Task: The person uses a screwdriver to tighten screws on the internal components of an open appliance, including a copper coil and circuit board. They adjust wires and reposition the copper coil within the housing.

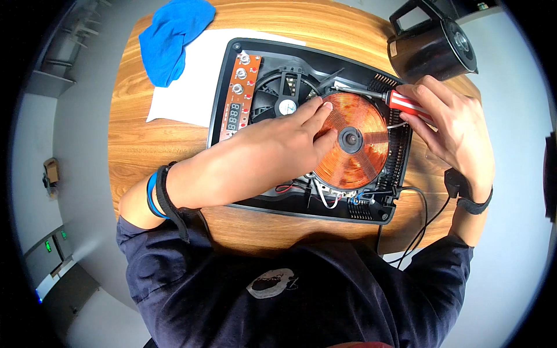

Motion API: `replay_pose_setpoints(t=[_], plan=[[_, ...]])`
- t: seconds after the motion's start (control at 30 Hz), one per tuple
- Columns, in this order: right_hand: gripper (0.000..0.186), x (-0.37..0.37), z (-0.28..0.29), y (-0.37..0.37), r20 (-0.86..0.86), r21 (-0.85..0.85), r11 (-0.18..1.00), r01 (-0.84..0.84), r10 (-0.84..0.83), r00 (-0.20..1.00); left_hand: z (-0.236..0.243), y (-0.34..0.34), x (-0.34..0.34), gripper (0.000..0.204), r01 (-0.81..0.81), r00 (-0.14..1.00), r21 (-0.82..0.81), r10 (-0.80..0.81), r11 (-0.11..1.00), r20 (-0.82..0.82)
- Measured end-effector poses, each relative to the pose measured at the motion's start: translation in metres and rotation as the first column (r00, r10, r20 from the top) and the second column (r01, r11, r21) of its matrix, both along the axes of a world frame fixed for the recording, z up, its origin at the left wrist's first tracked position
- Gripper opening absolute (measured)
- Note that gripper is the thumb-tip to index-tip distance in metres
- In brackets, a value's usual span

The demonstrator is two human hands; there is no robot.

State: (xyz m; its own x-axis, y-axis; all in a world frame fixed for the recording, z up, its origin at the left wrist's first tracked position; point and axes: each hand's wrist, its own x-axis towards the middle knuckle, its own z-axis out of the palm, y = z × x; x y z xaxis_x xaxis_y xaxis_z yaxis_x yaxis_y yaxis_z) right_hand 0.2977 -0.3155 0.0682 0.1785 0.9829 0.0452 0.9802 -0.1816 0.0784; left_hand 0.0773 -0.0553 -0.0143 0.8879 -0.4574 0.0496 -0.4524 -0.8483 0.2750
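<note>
An opened induction cooker [217, 124] lies on the table, with its black housing tilted slightly. Inside it sits a round copper coil [365, 159] with a dark hub at its centre. My left hand [290, 136] reaches across the housing, and its outstretched fingers rest on the coil's left part. Held in my right hand [455, 122] is a screwdriver [408, 105] with a red-and-white handle. Its shaft points left along the coil's far edge, and the tip is near the housing's far side. A black fan [270, 95] and an orange circuit board [241, 95] with a display sit left of the coil.
A blue cloth [171, 40] and a white sheet [194, 81] lie at the far left of the wooden table [136, 133]. A black kettle [432, 49] stands at the far right. Black power cable [425, 214] loops off the cooker's near right corner.
</note>
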Motion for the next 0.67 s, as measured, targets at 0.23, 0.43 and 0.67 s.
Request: replay_pose_setpoints(t=[0.23,0.43,0.67], plan=[[0.026,-0.004,0.005,0.006,-0.002,-0.027,1.000,0.000,0.000,1.000,-0.002,0.001,0.001,0.062,0.015,1.000,0.015,-0.014,1.000,-0.009],[0.025,-0.009,0.013,0.017,0.078,-0.047,0.998,-0.037,0.041,0.996,-0.001,0.002,0.002,0.061,0.030,1.000,0.008,-0.030,1.000,-0.010],[0.028,-0.010,0.023,0.024,0.109,-0.088,0.992,-0.090,0.099,0.989,0.008,0.003,0.003,0.063,0.055,0.998,0.054,-0.052,0.997,-0.042]])
